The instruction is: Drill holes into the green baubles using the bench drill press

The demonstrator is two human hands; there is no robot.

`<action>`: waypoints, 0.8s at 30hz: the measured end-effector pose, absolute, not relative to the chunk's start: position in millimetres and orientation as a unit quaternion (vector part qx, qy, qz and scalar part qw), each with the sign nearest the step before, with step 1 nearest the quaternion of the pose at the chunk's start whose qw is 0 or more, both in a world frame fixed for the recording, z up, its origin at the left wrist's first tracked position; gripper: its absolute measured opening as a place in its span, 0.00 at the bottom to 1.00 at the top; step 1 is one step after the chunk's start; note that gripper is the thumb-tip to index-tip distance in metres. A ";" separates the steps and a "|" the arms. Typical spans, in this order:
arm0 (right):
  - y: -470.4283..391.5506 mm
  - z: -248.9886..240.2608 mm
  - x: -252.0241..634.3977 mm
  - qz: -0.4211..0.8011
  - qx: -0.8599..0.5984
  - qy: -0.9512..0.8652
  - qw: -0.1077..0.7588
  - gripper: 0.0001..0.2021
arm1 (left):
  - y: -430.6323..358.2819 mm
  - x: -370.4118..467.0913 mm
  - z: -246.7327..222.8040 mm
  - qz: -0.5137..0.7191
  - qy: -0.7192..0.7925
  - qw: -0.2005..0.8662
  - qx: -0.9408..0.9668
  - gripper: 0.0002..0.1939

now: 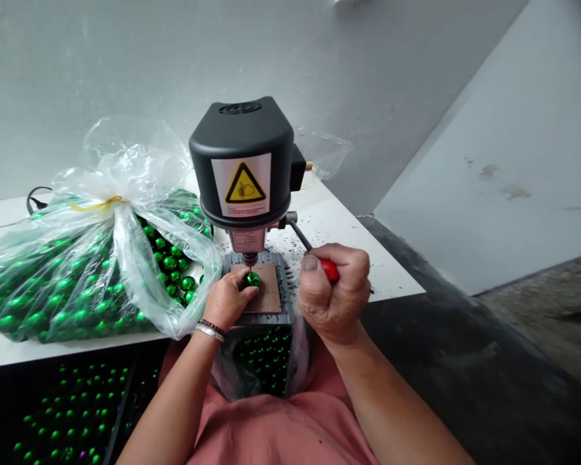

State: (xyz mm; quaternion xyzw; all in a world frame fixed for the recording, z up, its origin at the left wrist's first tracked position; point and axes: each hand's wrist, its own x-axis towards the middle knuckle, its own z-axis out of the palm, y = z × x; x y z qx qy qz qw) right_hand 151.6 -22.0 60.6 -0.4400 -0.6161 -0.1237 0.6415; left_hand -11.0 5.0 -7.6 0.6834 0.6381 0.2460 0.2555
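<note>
A dark grey bench drill press [242, 161] with a yellow warning label stands in front of me. Under its chuck, a shiny green ball [253, 279] sits on a brown board [268, 290] laid over the machine's grey base [285, 310]. My left hand [230, 298] pinches the ball from the left between thumb and fingers, and the thin drill bit [250, 267] comes down at the ball. Whether the tip has entered it, I cannot tell. My right hand [336, 290] is wrapped round the red knob [330, 270] of the feed lever [300, 236].
A large clear plastic bag [121, 258] of green balls, tied with yellow string, lies open on the white table [363, 258] at left. Dark shavings dot the tabletop. More green balls [266, 355] are in a bag below the table edge, and others [68, 413] lie lower left.
</note>
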 end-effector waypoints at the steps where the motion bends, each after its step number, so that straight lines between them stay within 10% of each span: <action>1: -21.6 58.8 150.9 -0.121 -0.435 -0.615 0.647 0.05 | 5.1 -11.1 -8.2 0.237 0.639 0.251 0.687 0.23; 12: -17.1 25.6 148.8 -0.001 -0.377 -0.626 0.682 0.06 | 2.8 -9.6 -4.0 0.197 0.649 0.226 0.699 0.24; 24: -1.1 123.4 148.3 -0.061 -0.468 -0.582 0.662 0.08 | -16.9 -27.7 19.6 0.198 0.607 0.304 0.707 0.18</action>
